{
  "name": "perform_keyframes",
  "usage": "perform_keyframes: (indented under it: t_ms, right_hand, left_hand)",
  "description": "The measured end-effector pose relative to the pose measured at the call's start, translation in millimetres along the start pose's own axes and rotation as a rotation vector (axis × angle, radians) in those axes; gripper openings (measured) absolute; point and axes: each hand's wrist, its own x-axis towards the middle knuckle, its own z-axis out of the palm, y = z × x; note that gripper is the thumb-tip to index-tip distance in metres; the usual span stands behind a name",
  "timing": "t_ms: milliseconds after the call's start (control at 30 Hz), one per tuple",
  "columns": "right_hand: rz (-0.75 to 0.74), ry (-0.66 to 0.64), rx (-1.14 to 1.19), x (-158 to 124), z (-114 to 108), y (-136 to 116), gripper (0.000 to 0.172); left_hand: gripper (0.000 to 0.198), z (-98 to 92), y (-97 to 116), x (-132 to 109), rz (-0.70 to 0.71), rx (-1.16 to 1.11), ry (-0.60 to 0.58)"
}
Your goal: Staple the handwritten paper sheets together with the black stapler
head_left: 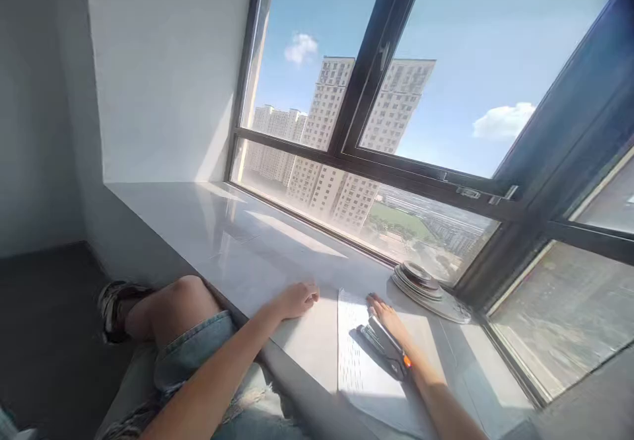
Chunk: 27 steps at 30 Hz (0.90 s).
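A stapler, dark and grey with an orange spot at its rear end, lies on printed white sheets of paper. My right hand rests beside the stapler at the far edge of the paper. Its fingers are stretched out and hold nothing visible; part of the hand is hidden behind the stapler. To the left of the paper, my left hand lies on the white windowsill, apart from the sheets. The fingers there are curled in, with nothing seen in them.
A stack of round plate-like discs stands in the sill's corner, right of the paper. Behind the sill rises a dark window frame with a latch. My bent knee is against the sill's front edge. Strong sunlight falls across the surface.
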Motion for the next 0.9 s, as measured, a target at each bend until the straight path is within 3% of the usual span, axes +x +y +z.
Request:
perform_keyframes:
  t_ms: [133,267,367,500,600,900]
  right_hand:
    - [-0.004,0.014,0.018,14,-6,-34,0.056]
    - [-0.049,-0.026,0.083,42,-11,-86,0.055]
    - [-0.101,-0.069,0.131,66,-15,-130,0.056]
    - [-0.15,-0.117,0.175,88,-20,-179,0.057]
    - [-0.172,-0.127,0.182,92,-22,-198,0.058]
    - [-0.024,-0.164,0.029,80,-20,-190,0.067]
  left_hand:
    - [0.022,-4.3,3,4,-0.015,0.02,0.147]
    - [0.022,-13.3,4,2,-0.056,0.044,0.521]
    - [0.024,-20.1,5,-1,-0.057,0.055,0.69]
    - [0.027,-25.9,7,-3,-0.05,0.062,0.751]
    - [0.025,-27.5,9,-3,-0.076,0.041,0.796]
    - [0.025,-17.4,-1,2,-0.117,0.034,0.677]
